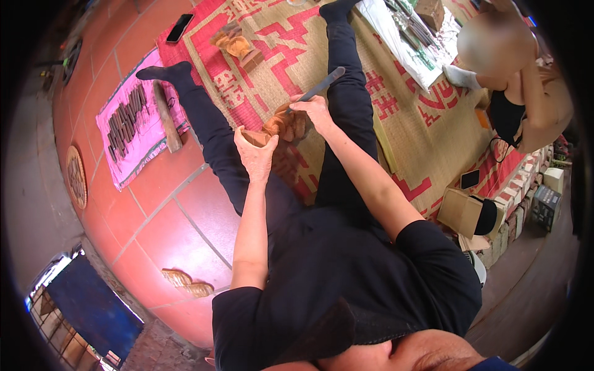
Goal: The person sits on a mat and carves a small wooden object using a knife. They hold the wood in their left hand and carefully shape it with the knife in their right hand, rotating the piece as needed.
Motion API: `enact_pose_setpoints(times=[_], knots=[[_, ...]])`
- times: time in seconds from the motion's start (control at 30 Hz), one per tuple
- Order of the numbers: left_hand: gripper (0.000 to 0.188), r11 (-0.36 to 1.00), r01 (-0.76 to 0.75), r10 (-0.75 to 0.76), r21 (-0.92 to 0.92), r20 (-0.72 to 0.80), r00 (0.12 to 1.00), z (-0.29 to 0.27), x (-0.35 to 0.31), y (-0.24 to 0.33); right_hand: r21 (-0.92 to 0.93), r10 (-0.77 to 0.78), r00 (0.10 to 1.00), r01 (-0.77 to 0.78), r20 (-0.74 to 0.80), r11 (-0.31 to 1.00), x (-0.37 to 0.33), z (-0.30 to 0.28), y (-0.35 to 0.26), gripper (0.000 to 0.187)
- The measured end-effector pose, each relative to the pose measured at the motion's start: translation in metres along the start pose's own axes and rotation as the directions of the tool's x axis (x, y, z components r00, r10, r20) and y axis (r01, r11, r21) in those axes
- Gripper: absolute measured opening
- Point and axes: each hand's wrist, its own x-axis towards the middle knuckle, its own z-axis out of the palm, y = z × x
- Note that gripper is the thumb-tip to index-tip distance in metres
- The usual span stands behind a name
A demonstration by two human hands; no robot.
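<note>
Between my outstretched legs, my left hand [255,154] is closed around the block-shaped base of a brown carved wooden figure [276,125], keeping it tilted over the mat. My right hand [314,112] pinches a slim tool with a long blue-grey handle [328,81], which slants up and away to the right and widens at its far end. The tool's working end meets the carving near my right fingertips; its tip is too small to make out. A second carved wooden figure [237,47], lighter in colour, lies on the patterned woven mat [278,74] beyond my hands.
Left of my leg, a pink cloth [117,164] bears rows of slender carving tools [127,120] and a wooden mallet [166,117]. A phone [180,28] lies at the mat's far edge. Another person [516,108] sits at right, near a white sheet with tools [414,31]. Sandals [187,282] rest on red tiles.
</note>
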Motion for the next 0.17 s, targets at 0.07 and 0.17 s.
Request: enact_pose_setpoints(times=[0.07,0.17], knots=[[0.088,1.000,-0.013,0.013,0.011,0.006,1.000,0.000,-0.001,-0.001,0.022,-0.016,1.000,0.017,-0.005,1.000,-0.005,0.011,0.000,0.025],[0.088,0.999,-0.029,0.029,0.025,0.004,1.000,0.001,-0.001,0.002,0.022,0.031,0.999,-0.032,0.035,0.999,-0.003,0.020,0.006,0.024]])
